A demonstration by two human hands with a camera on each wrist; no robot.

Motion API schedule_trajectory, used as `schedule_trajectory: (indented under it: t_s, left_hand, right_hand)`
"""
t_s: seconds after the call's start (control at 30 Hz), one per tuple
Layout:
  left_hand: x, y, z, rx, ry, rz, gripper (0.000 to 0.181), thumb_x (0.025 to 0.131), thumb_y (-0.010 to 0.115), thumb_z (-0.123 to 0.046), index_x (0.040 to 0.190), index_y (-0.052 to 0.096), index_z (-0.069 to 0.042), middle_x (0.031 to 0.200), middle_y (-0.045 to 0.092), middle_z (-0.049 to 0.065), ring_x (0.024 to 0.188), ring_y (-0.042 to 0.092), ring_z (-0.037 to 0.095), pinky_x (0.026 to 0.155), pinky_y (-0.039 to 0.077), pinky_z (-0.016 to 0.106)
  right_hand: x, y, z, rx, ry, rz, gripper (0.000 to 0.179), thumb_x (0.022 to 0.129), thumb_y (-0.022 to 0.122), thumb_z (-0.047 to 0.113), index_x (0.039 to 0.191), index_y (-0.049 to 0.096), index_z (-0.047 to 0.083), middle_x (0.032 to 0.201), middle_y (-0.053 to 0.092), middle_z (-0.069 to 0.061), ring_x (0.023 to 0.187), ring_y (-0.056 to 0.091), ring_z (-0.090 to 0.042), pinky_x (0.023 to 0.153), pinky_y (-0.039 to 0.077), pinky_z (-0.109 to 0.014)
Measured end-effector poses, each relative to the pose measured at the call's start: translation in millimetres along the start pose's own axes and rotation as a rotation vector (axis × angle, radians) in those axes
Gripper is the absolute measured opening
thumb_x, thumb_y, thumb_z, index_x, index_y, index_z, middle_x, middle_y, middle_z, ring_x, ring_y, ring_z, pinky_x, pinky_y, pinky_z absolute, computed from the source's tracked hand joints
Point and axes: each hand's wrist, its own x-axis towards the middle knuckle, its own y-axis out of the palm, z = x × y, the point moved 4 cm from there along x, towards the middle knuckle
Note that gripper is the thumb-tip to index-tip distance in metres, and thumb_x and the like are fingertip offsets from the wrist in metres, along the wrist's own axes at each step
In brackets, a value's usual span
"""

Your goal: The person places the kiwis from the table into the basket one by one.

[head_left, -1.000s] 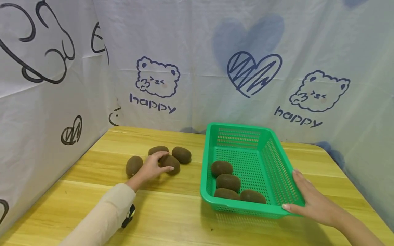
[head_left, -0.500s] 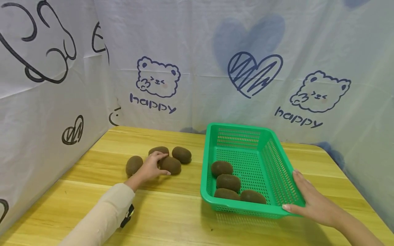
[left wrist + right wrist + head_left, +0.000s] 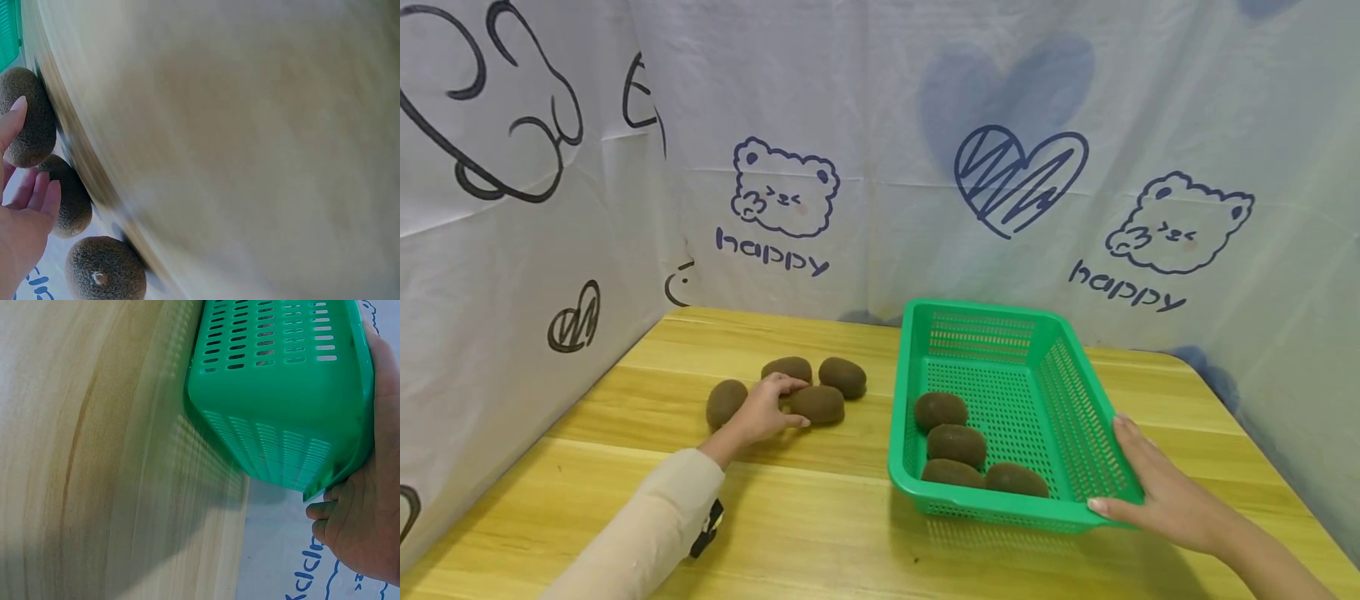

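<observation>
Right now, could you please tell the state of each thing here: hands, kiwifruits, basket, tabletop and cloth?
Left hand: thumb and fingers at one end of a kiwifruit; grip firmness unclear.
That kiwifruit: whole, unpeeled.
Three other loose kiwifruits: whole, unpeeled, on the table.
Right hand: gripping the basket's rim.
Green perforated basket: open-topped, partly filled.
Four kiwifruits inside: whole, unpeeled, grouped at the near end.
Wood-grain tabletop: flat.
Printed cloth: hanging, creased.

The blue word "happy" (image 3: 772,252) is printed on the white backdrop cloth (image 3: 880,92), below the left bear drawing (image 3: 784,190). A second "happy" (image 3: 1126,285) stands below the right bear drawing (image 3: 1180,223).
</observation>
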Motion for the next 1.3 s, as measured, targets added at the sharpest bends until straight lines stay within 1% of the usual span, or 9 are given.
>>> schedule_trajectory:
  t_s: [0.1, 0.27, 0.43, 0.6, 0.83, 1.03, 1.3]
  left_hand:
    - [-0.3, 0.7, 0.2, -0.023, 0.008, 0.005, 0.051, 0.075, 0.077, -0.012, 0.119, 0.057, 0.005, 0.116, 0.059, 0.021, 0.105, 0.056, 0.035, 0.09, 0.05, 0.045]
    - [-0.6, 1.6, 0.1, -0.088, -0.001, 0.022, 0.05, 0.077, 0.075, -0.009, 0.12, 0.056, 0.007, 0.116, 0.06, 0.022, 0.104, 0.059, 0.036, 0.087, 0.052, 0.043]
    - [-0.1, 0.8, -1.9, -0.13, -0.008, 0.016, 0.048, 0.078, 0.074, -0.007, 0.12, 0.056, 0.007, 0.116, 0.06, 0.022, 0.105, 0.059, 0.035, 0.087, 0.053, 0.041]
    - [1.5, -0.7, -6.5, -0.143, -0.002, 0.007, 0.048, 0.076, 0.074, -0.006, 0.119, 0.057, 0.007, 0.115, 0.06, 0.022, 0.103, 0.059, 0.033, 0.087, 0.053, 0.04]
    - [3.7, -3.2, -12.7, -0.143, 0.0, 0.018, 0.05, 0.076, 0.075, -0.007, 0.121, 0.057, 0.005, 0.117, 0.059, 0.021, 0.106, 0.058, 0.033, 0.088, 0.053, 0.038]
    - [6.7, -10.4, -21.0, -0.162, 0.009, -0.001, 0.05, 0.076, 0.075, -0.008, 0.12, 0.057, 0.006, 0.115, 0.06, 0.021, 0.102, 0.059, 0.031, 0.087, 0.053, 0.038]
    - [11.5, -21.5, -35.9, -0.174, 0.007, -0.021, 0.05, 0.077, 0.075, -0.01, 0.122, 0.057, 0.003, 0.121, 0.059, 0.021, 0.108, 0.059, 0.034, 0.089, 0.052, 0.04]
  right_hand:
    - [-0.1, -0.4, 0.4, 0.0, -0.001, 0.0, 0.102, 0.084, 0.063, 0.037, 0.148, -0.009, 0.003, 0.152, -0.004, -0.029, 0.134, 0.006, -0.056, 0.091, 0.02, -0.077]
    - [-0.2, -0.8, 1.2, 0.012, -0.001, 0.0, 0.101, 0.084, 0.063, 0.036, 0.148, -0.009, 0.003, 0.152, -0.004, -0.03, 0.135, 0.006, -0.056, 0.091, 0.02, -0.077]
    - [-0.2, -0.6, 1.8, 0.005, 0.0, -0.001, 0.101, 0.085, 0.063, 0.037, 0.148, -0.008, 0.003, 0.152, -0.004, -0.03, 0.134, 0.006, -0.056, 0.091, 0.02, -0.077]
    - [-0.4, -0.4, 1.4, 0.005, 0.001, -0.002, 0.102, 0.084, 0.063, 0.037, 0.148, -0.009, 0.003, 0.152, -0.004, -0.03, 0.134, 0.007, -0.056, 0.091, 0.021, -0.077]
    - [-0.8, -0.1, 0.8, 0.008, 0.004, -0.006, 0.102, 0.084, 0.063, 0.037, 0.148, -0.009, 0.004, 0.152, -0.004, -0.029, 0.135, 0.006, -0.055, 0.091, 0.02, -0.077]
    - [-0.2, -0.3, 1.0, 0.016, 0.003, -0.001, 0.102, 0.084, 0.063, 0.036, 0.148, -0.009, 0.003, 0.152, -0.005, -0.029, 0.135, 0.005, -0.055, 0.091, 0.019, -0.077]
    - [-0.1, -0.5, 0.0, 0.013, 0.001, -0.006, 0.102, 0.084, 0.063, 0.037, 0.148, -0.009, 0.003, 0.152, -0.005, -0.029, 0.135, 0.005, -0.055, 0.091, 0.019, -0.077]
